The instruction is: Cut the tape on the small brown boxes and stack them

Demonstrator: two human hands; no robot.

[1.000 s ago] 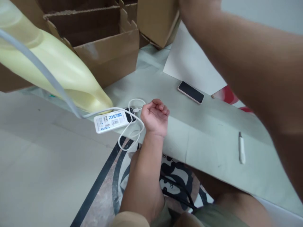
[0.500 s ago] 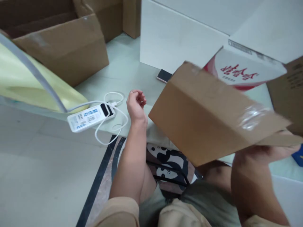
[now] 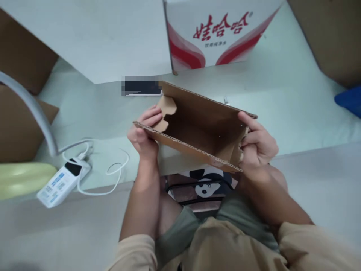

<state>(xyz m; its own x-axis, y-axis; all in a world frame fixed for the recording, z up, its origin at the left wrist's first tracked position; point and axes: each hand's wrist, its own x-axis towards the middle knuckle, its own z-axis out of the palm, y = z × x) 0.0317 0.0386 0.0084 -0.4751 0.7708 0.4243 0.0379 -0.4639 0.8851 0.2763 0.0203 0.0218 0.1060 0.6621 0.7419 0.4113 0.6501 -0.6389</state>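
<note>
A brown cardboard box is held up in front of me with its open top facing me, tilted lower on the right. Nothing large shows in its dark inside. My left hand grips the left end, fingers over the short flaps there and thumb on the near side. On the right end, my right hand has its fingers around the torn-looking edge, the index finger stretched along the far side. Just behind the box's left corner lies a phone, partly blurred out.
A white and red carton stands at the back beside a large white box. At left are a white power bank with a looped cable, a yellow object and brown cardboard. A blue object sits at right.
The box has turned from underside-up to open top facing me and moved toward the middle. My left hand, free before, now grips its left end. The view has shifted right.
</note>
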